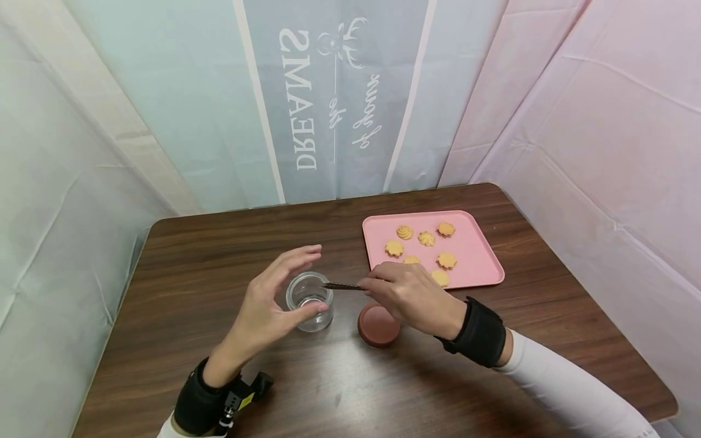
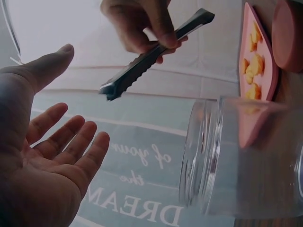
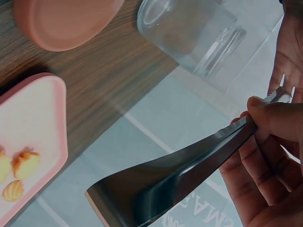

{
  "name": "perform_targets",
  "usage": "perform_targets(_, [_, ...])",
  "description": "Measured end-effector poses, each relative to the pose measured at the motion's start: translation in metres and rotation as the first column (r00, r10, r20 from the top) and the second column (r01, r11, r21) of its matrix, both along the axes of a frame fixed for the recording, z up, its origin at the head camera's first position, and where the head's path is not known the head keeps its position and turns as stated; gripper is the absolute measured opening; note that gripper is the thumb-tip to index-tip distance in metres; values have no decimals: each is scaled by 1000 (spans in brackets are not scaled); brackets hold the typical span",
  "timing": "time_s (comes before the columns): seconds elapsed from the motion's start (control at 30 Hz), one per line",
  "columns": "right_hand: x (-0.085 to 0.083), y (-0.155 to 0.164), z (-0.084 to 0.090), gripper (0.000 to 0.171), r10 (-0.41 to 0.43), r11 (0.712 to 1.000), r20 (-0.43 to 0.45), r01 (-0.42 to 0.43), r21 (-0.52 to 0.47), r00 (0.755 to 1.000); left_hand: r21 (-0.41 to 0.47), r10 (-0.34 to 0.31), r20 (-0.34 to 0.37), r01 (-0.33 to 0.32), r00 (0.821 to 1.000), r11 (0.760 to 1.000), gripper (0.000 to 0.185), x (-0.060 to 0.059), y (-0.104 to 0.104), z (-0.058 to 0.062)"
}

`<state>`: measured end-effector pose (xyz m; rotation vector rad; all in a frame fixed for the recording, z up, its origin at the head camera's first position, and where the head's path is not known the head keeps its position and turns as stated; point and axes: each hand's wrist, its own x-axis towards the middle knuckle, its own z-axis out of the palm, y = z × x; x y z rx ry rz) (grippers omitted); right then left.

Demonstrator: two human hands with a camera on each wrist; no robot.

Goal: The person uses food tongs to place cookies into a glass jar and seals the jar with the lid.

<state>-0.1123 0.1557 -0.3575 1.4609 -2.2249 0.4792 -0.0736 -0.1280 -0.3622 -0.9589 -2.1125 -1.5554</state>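
My right hand (image 1: pixel 413 298) grips a pair of metal tongs (image 3: pixel 175 175) around the middle, thumb on one side and fingers on the other. The serrated tips point left, above the rim of a clear jar (image 1: pixel 313 319) in the head view. The tongs' arms are pressed close together, and I see nothing between the tips. Beside the jar, my left hand (image 1: pixel 263 307) is raised with its fingers extended and thumb spread; the left wrist view shows it apart from the jar and the tongs (image 2: pixel 142 66). No contents show inside the jar.
A round reddish-brown lid (image 1: pixel 379 328) lies on the wooden table (image 1: pixel 219 243), right of the jar and below my right hand. Behind that hand sits a pink tray (image 1: pixel 476 267) with several cookies (image 1: pixel 446 260). Fabric curtains (image 1: pixel 219 121) surround the table's back and sides.
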Motion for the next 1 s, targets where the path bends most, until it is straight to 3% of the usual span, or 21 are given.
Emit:
perform_targets(0.4, [5,-15,8,21,20,1000,-5,-20,19,1000,39,-28,22,28,999,999,56,2,7,-3])
perform_targets(1.0, [8,-28,13,16,45,999,2,-45,25,999,2,-9,-59,9,998,1000,34,2,12,-3])
